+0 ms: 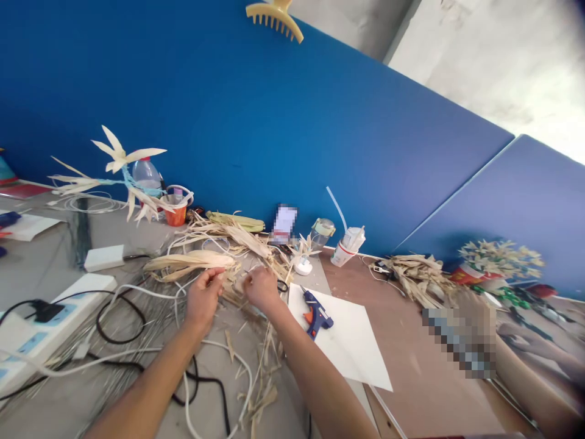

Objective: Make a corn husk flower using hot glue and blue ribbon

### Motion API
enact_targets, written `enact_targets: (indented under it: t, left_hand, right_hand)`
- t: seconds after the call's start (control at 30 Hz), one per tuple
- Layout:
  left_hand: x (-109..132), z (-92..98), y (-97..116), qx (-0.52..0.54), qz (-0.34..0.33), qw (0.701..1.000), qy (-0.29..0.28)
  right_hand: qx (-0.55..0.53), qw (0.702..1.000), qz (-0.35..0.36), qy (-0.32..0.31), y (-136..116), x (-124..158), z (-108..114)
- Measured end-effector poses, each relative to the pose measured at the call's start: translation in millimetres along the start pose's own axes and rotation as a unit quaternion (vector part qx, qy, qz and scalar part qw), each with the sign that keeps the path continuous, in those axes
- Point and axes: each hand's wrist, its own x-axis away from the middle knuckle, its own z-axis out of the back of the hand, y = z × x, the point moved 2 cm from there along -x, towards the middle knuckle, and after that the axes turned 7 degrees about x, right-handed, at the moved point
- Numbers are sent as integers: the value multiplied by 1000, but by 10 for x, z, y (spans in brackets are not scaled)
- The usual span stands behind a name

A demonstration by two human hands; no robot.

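My left hand (204, 300) is closed in a pinch in front of the near end of a bundle of dried corn husks (185, 263). What lies between its fingertips is too small to make out. Close by on the right, my right hand (262, 291) has its fingers curled inward; their tips and anything in them are partly hidden. Behind both hands lies a pile of loose husk strips (244, 236). A blue hot glue gun (319, 312) rests on a white sheet (350, 344), right of my right forearm.
A white power strip (59, 314), looping cables and thin wires cover the left. Husk flowers (116, 160) rise at back left. A phone (284, 223), a jar (322, 230) and a paper cup (346, 249) stand by the blue partition (228, 110). Another person's hands work at right.
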Motion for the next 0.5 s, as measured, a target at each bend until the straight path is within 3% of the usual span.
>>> enact_targets:
  t: [0.17,0.3,0.4,0.5]
  left_hand:
    - [10,-26,10,30,10,1000,-4]
    - [72,-102,27,105,65,991,-55]
    - [146,-179,70,191,120,967,-117]
    - [197,-208,103,202,172,950,-165]
  right_hand:
    - [-91,993,-66,38,41,-125,202]
    - [-209,969,-73,113,-36,23,209]
    - [-295,949,-80,77,-122,179,108]
    - [-343,933,-93,50,-169,273,22]
